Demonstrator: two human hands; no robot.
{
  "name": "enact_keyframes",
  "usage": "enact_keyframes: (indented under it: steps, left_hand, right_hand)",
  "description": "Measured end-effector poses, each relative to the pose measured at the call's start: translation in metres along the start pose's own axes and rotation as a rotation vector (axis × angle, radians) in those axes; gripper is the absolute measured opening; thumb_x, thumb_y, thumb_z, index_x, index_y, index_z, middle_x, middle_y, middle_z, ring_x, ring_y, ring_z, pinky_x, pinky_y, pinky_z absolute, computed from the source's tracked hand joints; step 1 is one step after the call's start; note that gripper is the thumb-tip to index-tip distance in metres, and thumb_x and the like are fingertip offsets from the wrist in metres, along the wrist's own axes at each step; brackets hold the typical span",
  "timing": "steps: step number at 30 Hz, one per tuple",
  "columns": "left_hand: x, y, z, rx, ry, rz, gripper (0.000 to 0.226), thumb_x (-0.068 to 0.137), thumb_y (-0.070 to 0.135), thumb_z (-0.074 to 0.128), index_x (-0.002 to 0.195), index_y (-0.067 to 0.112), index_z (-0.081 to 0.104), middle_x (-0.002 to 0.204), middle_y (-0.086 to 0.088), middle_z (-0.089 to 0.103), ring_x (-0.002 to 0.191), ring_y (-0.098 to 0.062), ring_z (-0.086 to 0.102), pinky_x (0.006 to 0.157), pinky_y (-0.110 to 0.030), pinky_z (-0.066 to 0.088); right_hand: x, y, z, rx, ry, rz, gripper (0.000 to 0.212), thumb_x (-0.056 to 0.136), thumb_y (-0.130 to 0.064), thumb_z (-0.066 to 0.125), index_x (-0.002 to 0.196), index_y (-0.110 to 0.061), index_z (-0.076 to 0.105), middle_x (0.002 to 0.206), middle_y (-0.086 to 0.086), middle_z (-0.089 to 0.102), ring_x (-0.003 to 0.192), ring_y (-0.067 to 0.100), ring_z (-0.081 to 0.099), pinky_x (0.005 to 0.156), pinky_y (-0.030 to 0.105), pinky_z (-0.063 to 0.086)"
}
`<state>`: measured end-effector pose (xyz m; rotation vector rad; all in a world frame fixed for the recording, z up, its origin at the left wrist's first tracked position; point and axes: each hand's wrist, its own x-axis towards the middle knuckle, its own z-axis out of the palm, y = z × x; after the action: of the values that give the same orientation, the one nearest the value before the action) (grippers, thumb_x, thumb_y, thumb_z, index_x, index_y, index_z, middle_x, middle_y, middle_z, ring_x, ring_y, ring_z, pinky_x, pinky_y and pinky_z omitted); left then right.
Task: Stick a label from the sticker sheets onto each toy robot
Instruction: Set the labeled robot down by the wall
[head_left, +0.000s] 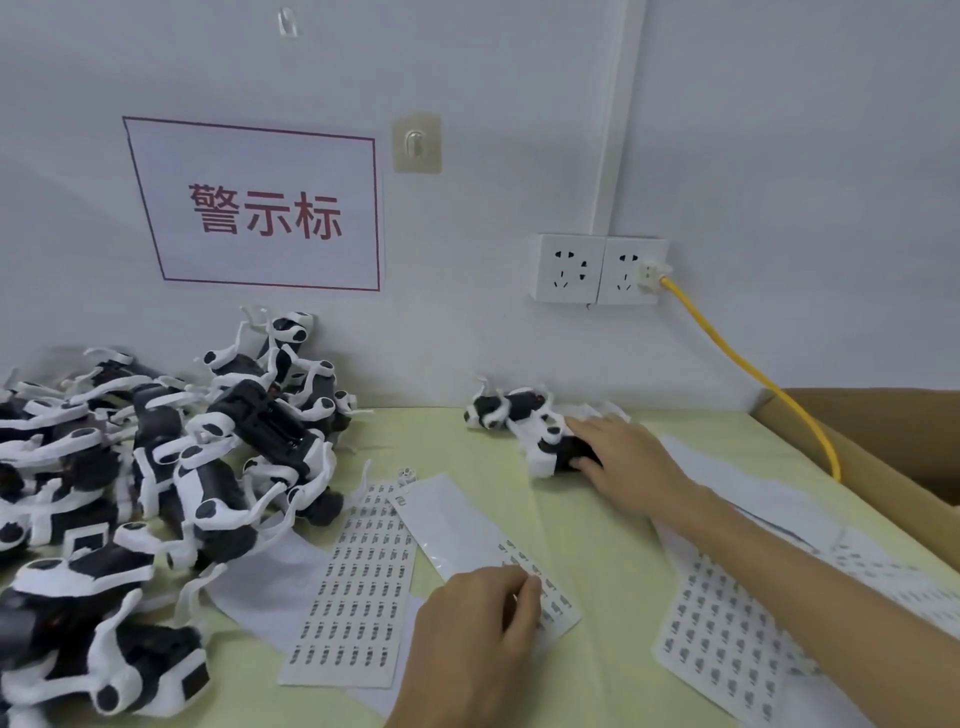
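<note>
Pale-green table (587, 499): toy robots (223, 467), sticker sheets (358, 582)

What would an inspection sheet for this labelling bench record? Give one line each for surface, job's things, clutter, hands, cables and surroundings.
Surface: pale yellow table, partly covered by papers.
Job's things: pile of toy robots at left; lone toy robot by the wall; held toy robot beside it; full sheet, partly used sheet, third sheet.
Clutter: small white part; blank paper under the sheets.
Hands: left hand pinches at the partly used sheet; right hand grips the held toy robot.
Cables: yellow cable from the right socket toward the cardboard box.
Surroundings: red-lettered sign, adhesive hook.
</note>
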<state>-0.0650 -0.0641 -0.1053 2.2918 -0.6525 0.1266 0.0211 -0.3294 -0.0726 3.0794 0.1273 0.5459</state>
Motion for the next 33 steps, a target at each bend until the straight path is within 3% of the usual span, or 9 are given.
enact_keyframes:
  steps: [4,9,11,15,19,23,26,28,33]
  left_hand:
    - [0.001,0.002,-0.002,0.020,-0.004,0.004,0.042,0.107,0.044,0.042,0.084,0.013,0.059,0.077,-0.001,0.065,0.075,-0.017,0.058,0.070,-0.027,0.045]
    - [-0.002,0.001,-0.004,-0.032,-0.011,0.000,0.042,0.107,0.041,0.044,0.081,0.009,0.057,0.077,-0.005,0.064,0.075,-0.021,0.057,0.070,-0.032,0.045]
    - [-0.002,0.001,-0.003,-0.023,0.003,0.009,0.042,0.107,0.042,0.044,0.083,0.010,0.059,0.079,-0.005,0.065,0.078,-0.021,0.058,0.070,-0.030,0.044]
    - [0.001,0.000,-0.001,0.037,-0.017,0.002,0.041,0.107,0.044,0.042,0.086,0.016,0.062,0.081,0.002,0.067,0.078,-0.014,0.059,0.069,-0.024,0.044]
    - [0.003,0.002,-0.002,0.057,-0.033,-0.002,0.039,0.107,0.044,0.042,0.074,0.025,0.054,0.068,0.007,0.055,0.063,-0.006,0.051,0.062,-0.016,0.039]
    - [0.004,-0.001,0.002,0.015,0.004,-0.039,0.040,0.106,0.044,0.044,0.088,0.015,0.065,0.080,0.003,0.069,0.075,-0.013,0.060,0.070,-0.022,0.045]
    - [0.003,-0.001,0.002,0.020,-0.004,-0.031,0.039,0.106,0.044,0.044,0.089,0.015,0.064,0.084,0.000,0.069,0.080,-0.015,0.061,0.066,-0.021,0.042]
    - [0.003,-0.001,0.001,0.032,-0.017,-0.022,0.037,0.105,0.042,0.046,0.089,0.014,0.063,0.083,-0.002,0.068,0.079,-0.017,0.061,0.062,-0.023,0.039]
    - [0.000,-0.003,-0.004,-0.083,-0.005,-0.019,0.039,0.105,0.035,0.051,0.079,0.009,0.064,0.073,-0.006,0.066,0.071,-0.021,0.059,0.062,-0.029,0.040]
  right_hand:
    - [0.039,0.007,-0.007,-0.087,0.000,-0.010,0.035,0.101,-0.034,0.053,0.135,-0.034,0.056,0.125,-0.011,0.061,0.127,0.014,0.047,0.094,0.035,0.035]
    - [0.040,0.026,-0.023,-0.076,-0.072,0.029,0.023,0.099,-0.034,0.058,0.120,-0.028,0.066,0.111,-0.005,0.066,0.113,0.023,0.054,0.084,0.037,0.043]
    - [0.032,0.044,-0.030,-0.068,0.039,0.151,0.023,0.099,-0.030,0.060,0.120,-0.023,0.067,0.108,0.001,0.064,0.111,0.025,0.054,0.078,0.039,0.048]
    - [0.022,0.075,-0.029,0.100,0.200,0.550,0.027,0.088,0.003,0.062,0.113,-0.004,0.070,0.103,0.018,0.062,0.100,0.039,0.058,0.070,0.041,0.050]
    - [0.012,0.085,-0.008,0.384,0.232,0.690,0.045,0.082,0.015,0.056,0.125,0.006,0.064,0.122,0.029,0.062,0.111,0.044,0.059,0.088,0.043,0.048]
    - [0.022,0.048,0.005,0.200,0.299,0.517,0.068,0.091,0.008,0.053,0.155,-0.003,0.032,0.162,0.021,0.025,0.150,0.037,0.024,0.120,0.050,0.025]
    - [0.048,-0.008,0.010,0.164,0.165,0.024,0.073,0.097,-0.011,0.053,0.161,-0.024,0.020,0.170,0.006,0.008,0.157,0.028,0.008,0.124,0.048,0.017]
    - [0.067,-0.041,0.022,-0.030,0.026,-0.220,0.074,0.098,-0.022,0.053,0.162,-0.030,0.017,0.171,0.003,-0.001,0.157,0.027,0.003,0.121,0.049,0.016]
    - [0.082,-0.037,0.043,-0.327,-0.066,-0.233,0.067,0.098,-0.015,0.048,0.158,-0.032,0.024,0.170,0.002,-0.012,0.154,0.032,0.010,0.124,0.049,0.013]
